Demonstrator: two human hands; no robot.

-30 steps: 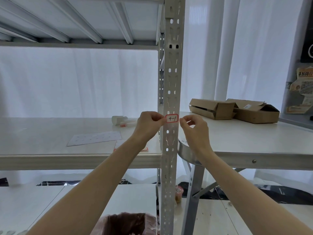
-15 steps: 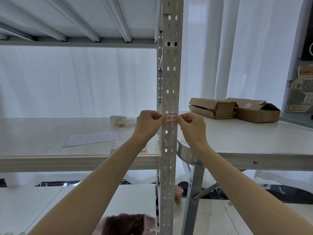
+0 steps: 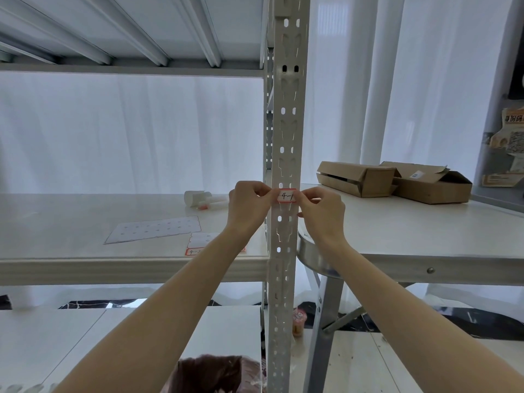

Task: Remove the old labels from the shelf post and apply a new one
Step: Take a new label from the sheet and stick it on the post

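A white label with a red border, marked "4-1" (image 3: 287, 196), lies across the front of the grey perforated shelf post (image 3: 285, 131) at shelf height. My left hand (image 3: 249, 202) pinches the label's left edge with curled fingers. My right hand (image 3: 321, 212) pinches its right edge from the other side of the post. Both forearms reach up from the bottom of the view.
On the shelf board (image 3: 85, 268) lie a used label sheet (image 3: 154, 229), a smaller label sheet (image 3: 200, 243) and a white marker with cap (image 3: 204, 200). Two cardboard boxes (image 3: 394, 181) sit on the table at right. A bag (image 3: 215, 374) is below.
My right hand has closed in from slightly apart to pinch the label's right edge. The label and both hands sit a little higher on the post.
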